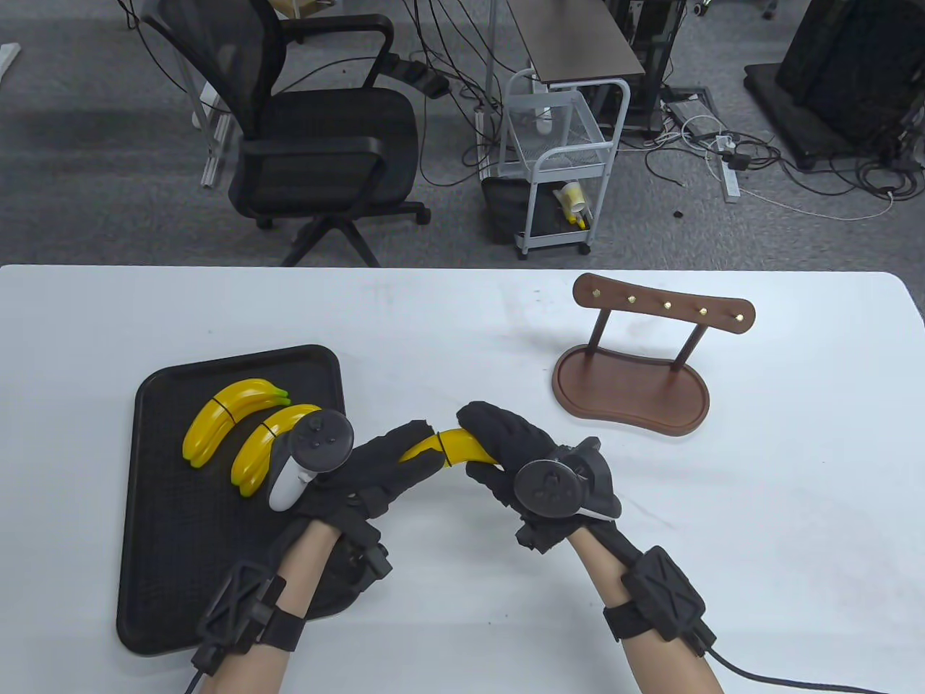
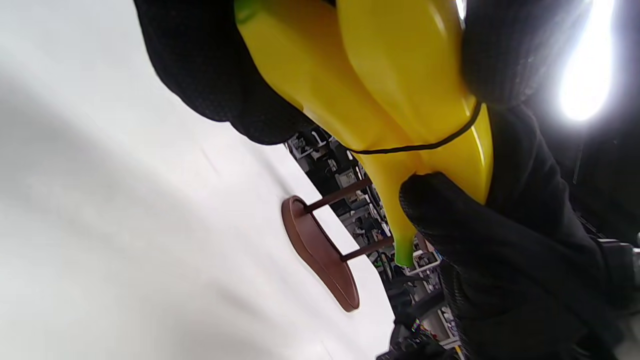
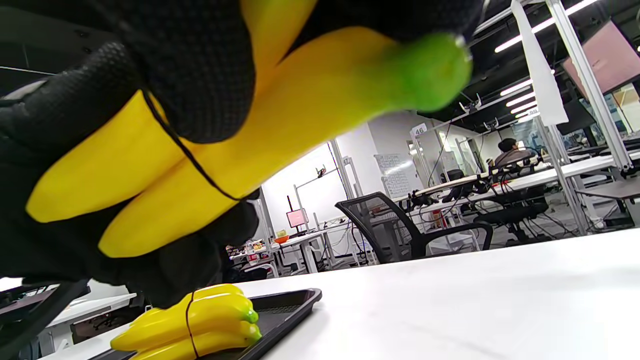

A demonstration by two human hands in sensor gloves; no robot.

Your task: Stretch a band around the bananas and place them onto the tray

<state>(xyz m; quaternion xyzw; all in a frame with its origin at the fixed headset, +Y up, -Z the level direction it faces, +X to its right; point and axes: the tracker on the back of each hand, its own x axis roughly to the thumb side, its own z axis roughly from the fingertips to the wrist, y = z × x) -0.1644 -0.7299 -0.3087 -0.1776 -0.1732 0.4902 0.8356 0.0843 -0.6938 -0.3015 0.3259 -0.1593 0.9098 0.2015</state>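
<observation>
A brown wooden stand (image 1: 631, 361) sits right of centre on the white surface (image 1: 795, 506), with a black office chair (image 1: 311, 137) and a white cart (image 1: 560, 159) behind on the floor.

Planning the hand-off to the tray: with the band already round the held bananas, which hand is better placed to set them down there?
Probably the left hand. It already grips the yellow plastic banana bunch and sits beside the black rectangular tray, where open floor lies near it. The right hand, also gripping, is farther away.
</observation>
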